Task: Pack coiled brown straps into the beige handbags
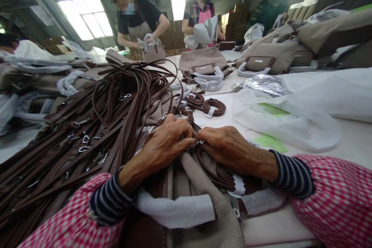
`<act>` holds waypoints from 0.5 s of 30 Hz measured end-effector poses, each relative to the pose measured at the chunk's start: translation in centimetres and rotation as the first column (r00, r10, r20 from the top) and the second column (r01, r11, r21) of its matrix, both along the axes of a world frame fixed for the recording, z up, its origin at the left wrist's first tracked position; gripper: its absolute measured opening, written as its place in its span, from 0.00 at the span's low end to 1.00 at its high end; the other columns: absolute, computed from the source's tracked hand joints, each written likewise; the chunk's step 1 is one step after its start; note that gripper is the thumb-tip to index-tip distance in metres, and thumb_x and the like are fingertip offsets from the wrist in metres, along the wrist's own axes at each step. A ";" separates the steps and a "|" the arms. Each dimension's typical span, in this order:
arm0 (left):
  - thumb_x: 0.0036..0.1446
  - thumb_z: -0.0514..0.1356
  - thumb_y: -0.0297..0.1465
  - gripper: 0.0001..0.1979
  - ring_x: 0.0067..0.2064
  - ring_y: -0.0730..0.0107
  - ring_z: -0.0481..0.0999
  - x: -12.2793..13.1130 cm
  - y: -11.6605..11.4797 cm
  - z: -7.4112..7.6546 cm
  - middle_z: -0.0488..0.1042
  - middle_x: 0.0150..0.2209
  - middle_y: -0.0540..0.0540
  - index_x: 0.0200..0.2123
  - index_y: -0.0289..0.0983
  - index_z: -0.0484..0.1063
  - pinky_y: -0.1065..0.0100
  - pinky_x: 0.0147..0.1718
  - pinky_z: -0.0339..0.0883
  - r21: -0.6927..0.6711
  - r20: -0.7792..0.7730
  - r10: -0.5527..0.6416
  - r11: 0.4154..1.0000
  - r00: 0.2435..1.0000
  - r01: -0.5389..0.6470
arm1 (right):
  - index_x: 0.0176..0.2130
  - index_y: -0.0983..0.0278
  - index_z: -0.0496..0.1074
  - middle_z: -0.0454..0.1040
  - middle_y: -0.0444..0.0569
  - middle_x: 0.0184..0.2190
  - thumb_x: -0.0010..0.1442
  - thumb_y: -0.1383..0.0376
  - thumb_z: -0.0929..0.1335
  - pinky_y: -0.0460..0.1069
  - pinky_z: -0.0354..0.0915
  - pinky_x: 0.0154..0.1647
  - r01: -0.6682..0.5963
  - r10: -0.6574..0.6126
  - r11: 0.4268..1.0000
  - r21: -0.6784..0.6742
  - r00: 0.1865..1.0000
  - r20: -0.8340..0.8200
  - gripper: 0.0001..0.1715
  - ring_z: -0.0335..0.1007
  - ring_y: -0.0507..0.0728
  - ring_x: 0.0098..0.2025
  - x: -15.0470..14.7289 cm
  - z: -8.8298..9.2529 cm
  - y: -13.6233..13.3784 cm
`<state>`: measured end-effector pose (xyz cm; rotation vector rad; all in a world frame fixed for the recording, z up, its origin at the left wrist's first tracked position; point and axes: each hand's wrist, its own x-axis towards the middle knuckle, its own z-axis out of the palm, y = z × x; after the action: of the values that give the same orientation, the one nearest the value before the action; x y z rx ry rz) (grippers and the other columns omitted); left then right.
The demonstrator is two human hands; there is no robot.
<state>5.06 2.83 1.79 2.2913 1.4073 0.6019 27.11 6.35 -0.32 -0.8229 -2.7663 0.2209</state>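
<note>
Gaping taupe bag (196, 182), ribbed fabric (186, 180), brown trim (158, 190), metal zipper (198, 166), white-wrapped handles (177, 211)

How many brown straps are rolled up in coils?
3: a left coil and a right coil close together on the table, and a third coil partly under the right hand. Others may be hidden.

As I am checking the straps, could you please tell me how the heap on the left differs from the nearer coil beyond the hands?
The strap heap is a tangle of long lengths, while the coil is wound in a flat roll. The heap sprawls across the left side; the coil fills only a small patch. A white band wraps the coil; the heap's straps lie loose. Both are brown.
</note>
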 end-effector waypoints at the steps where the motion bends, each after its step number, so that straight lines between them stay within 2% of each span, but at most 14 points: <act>1: 0.68 0.59 0.37 0.10 0.46 0.60 0.68 0.1 -0.1 0.1 0.74 0.39 0.47 0.36 0.39 0.74 0.61 0.48 0.62 -0.030 0.062 0.023 0.999 0.998 -0.021 | 0.39 0.65 0.70 0.76 0.50 0.35 0.67 0.72 0.64 0.50 0.52 0.33 -0.015 0.015 0.999 0.043 1.000 -0.003 0.06 0.65 0.55 0.32 0.1 0.1 0.0; 4: 0.68 0.58 0.39 0.12 0.44 0.62 0.71 0.3 -0.1 0.5 0.75 0.39 0.46 0.36 0.38 0.75 0.62 0.46 0.64 -0.125 0.254 0.058 0.992 0.965 -0.026 | 0.38 0.65 0.71 0.74 0.50 0.33 0.65 0.75 0.64 0.51 0.50 0.32 -0.029 0.024 0.988 0.150 0.999 0.036 0.09 0.63 0.56 0.32 0.4 0.6 0.0; 7: 0.69 0.56 0.38 0.14 0.42 0.65 0.72 0.1 0.2 0.7 0.76 0.37 0.47 0.34 0.37 0.76 0.64 0.46 0.64 -0.184 0.382 -0.004 0.980 0.924 0.080 | 0.37 0.66 0.72 0.74 0.51 0.34 0.65 0.77 0.64 0.51 0.52 0.34 -0.033 0.013 0.981 0.193 0.994 0.105 0.10 0.62 0.57 0.35 0.5 1.3 0.0; 10: 0.69 0.57 0.40 0.17 0.36 0.70 0.68 -0.1 0.6 0.6 0.71 0.32 0.50 0.30 0.36 0.74 0.67 0.40 0.62 -0.209 0.421 -0.032 0.969 0.906 0.131 | 0.37 0.67 0.73 0.74 0.52 0.36 0.65 0.76 0.65 0.50 0.55 0.36 -0.027 0.009 0.990 0.142 0.992 0.127 0.08 0.63 0.57 0.37 0.5 1.7 0.0; 13: 0.65 0.61 0.43 0.21 0.30 0.74 0.61 0.0 0.9 0.3 0.63 0.26 0.53 0.25 0.36 0.67 0.69 0.31 0.55 -0.206 0.427 -0.012 0.972 0.904 0.110 | 0.41 0.68 0.74 0.73 0.51 0.36 0.67 0.75 0.65 0.49 0.56 0.36 -0.011 0.008 0.999 0.042 0.997 0.080 0.08 0.64 0.55 0.35 0.7 1.6 0.1; 15: 0.63 0.63 0.44 0.23 0.28 0.75 0.58 0.2 1.0 0.1 0.60 0.24 0.55 0.22 0.36 0.65 0.69 0.29 0.52 -0.199 0.432 -0.003 0.975 0.902 0.099 | 0.40 0.68 0.74 0.73 0.49 0.35 0.70 0.71 0.65 0.49 0.55 0.35 0.012 -0.012 1.000 0.012 1.000 0.022 0.08 0.64 0.54 0.34 0.9 1.5 0.3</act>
<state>5.26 3.87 1.84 1.8703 1.1318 0.8330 28.02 6.69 1.15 -0.8437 -2.7796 0.1937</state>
